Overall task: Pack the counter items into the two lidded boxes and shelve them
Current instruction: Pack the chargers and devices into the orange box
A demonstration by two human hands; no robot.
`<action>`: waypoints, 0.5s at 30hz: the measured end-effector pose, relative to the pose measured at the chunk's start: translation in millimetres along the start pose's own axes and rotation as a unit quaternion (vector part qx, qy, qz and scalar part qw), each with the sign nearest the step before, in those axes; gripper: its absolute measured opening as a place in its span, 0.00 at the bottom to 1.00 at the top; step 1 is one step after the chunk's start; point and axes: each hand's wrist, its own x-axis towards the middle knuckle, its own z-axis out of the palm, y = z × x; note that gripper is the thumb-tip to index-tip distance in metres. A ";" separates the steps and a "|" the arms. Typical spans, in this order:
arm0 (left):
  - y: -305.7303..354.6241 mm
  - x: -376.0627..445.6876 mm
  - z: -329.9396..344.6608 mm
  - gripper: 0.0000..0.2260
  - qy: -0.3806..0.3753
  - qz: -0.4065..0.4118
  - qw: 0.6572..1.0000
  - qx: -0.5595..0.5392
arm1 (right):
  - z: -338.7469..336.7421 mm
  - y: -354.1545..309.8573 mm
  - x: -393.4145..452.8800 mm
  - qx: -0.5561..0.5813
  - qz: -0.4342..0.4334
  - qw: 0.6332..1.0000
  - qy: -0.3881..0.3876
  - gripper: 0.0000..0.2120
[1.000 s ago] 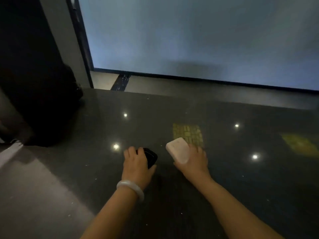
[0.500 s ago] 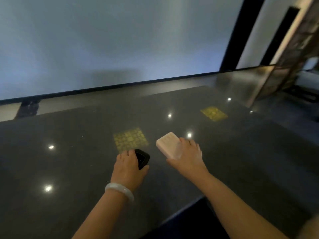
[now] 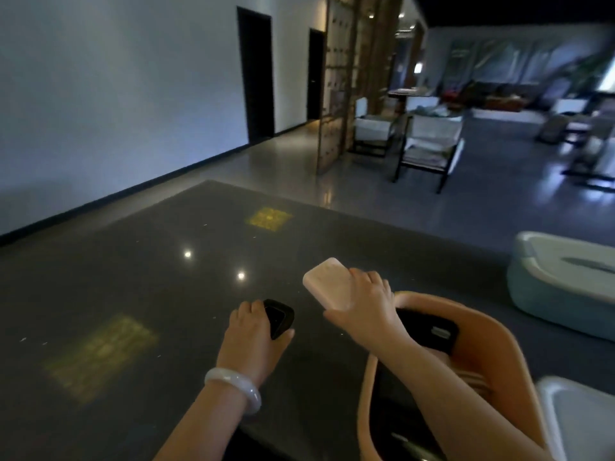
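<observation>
Boxes still await filling: my right grip [image 3: 364, 302] clasps a pale pink rectangular block [image 3: 327, 282] over the open orange plastic box [image 3: 479, 331]; my left grip [image 3: 254, 331] clutches a small black device [image 3: 279, 317].

You have open counter [image 3: 139, 294] toward its far and left edges. At its right edge, the orange box [image 3: 492, 354] and the teal lidded box [image 3: 545, 294] behind it block your sideways reach.

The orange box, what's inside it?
Inside the orange box lies a flat black thing with a small grey patch. The right hand, holding a pale pink block, and its arm cover part of the inside, so anything beneath them cannot be seen.
</observation>
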 end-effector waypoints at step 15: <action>84.4 17.5 59.0 0.23 -0.123 0.248 0.957 -0.082 | -70.7 113.1 -59.2 -0.059 0.182 0.981 0.033 0.41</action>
